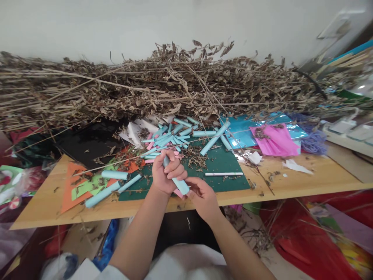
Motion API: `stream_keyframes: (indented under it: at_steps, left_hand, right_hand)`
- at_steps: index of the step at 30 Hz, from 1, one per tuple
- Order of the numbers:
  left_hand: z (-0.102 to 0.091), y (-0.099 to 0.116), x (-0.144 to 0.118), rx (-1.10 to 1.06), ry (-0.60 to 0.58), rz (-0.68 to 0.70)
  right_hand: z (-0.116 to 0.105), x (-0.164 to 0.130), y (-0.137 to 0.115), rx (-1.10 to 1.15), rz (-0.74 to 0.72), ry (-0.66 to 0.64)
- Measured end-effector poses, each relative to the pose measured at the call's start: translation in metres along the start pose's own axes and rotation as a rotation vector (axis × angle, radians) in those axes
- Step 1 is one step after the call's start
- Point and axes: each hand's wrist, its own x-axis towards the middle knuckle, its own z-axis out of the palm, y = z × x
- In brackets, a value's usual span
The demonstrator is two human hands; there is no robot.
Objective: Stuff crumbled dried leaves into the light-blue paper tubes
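The left hand (167,171) is wrapped tight around a light blue paper roll (177,181), with the fingers curled over it so the paper cannot spring open. The roll slants down toward 4 o'clock, and its low end sticks out of the fist. The right hand (202,194) sits just beside that end, fingers bent and touching it, maybe to keep the roll snug. I cannot tell if it is pinching the end or only resting on it.

Both hands are over the near edge of the wooden surface (305,181), above a dark green mat (224,159). At 12 o'clock from the hands lies a heap of blue rolls (171,138), close enough to reach. More rolls (113,182) lie at 9 o'clock on orange and green paper. A thin white stick (223,174) lies at 3 o'clock. A big pile of dry branches (163,89) fills the back, and its crumbs are all over.
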Motion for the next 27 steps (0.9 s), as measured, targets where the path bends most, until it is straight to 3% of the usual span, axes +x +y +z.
stream_keyframes:
  at_steps: [6, 10, 13, 16, 19, 22, 27]
  left_hand:
    - [0.006, 0.000, 0.002, 0.081, 0.015, 0.026]
    - [0.010, 0.001, 0.003, 0.106, 0.052, 0.005]
    - [0.011, 0.008, 0.003, 0.138, 0.086, -0.004]
    - [0.011, 0.024, 0.000, 0.216, 0.089, 0.059]
    - [0.012, 0.043, -0.005, 0.318, 0.091, 0.181]
    - [0.012, 0.052, -0.010, 0.421, 0.090, 0.247]
    - [0.006, 0.046, -0.015, 0.516, 0.157, 0.260]
  right_hand:
    - [0.009, -0.001, -0.001, -0.115, -0.086, 0.107]
    - [0.009, -0.002, -0.002, -0.174, -0.117, 0.101]
    - [-0.003, -0.001, -0.004, -0.345, -0.151, 0.061]
    - [-0.022, -0.001, -0.003, -0.667, -0.251, -0.052]
    - [-0.030, -0.007, 0.003, -1.023, -0.354, -0.251]
    - [-0.024, -0.013, 0.010, -1.282, -0.420, -0.426]
    - [-0.010, -0.011, 0.018, -1.432, -0.488, -0.541]
